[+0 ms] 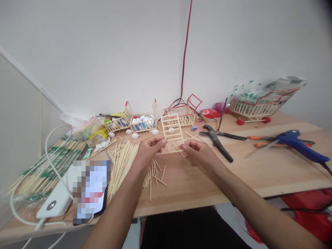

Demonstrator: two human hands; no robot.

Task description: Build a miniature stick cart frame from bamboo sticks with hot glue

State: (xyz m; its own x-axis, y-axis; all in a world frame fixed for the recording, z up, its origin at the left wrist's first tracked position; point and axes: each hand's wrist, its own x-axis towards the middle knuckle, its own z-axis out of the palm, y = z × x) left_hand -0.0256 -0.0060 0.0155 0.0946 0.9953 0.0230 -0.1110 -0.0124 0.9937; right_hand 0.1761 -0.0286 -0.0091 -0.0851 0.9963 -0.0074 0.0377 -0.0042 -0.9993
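Observation:
Between my hands a small ladder-like frame of thin wooden sticks [174, 139] is held up over the table. My left hand [153, 145] pinches its lower left corner, fingers closed. At the lower right corner, my right hand [195, 149] grips the frame between thumb and fingers. Right behind it stands a miniature stick shopping cart with red edges [191, 110], partly covered by the frame. Loose short sticks [155, 173] lie below my left hand, and a fan of longer sticks [123, 159] lies left of it.
Two small carts [142, 124] stand at the back left. To the right lie pliers [218, 141], a blue glue gun [298, 143], a tray of red paint [210, 114] and a larger cart [255, 107]. A phone [90, 193], a white power bank [55, 204] and bagged sticks [52, 169] occupy the left.

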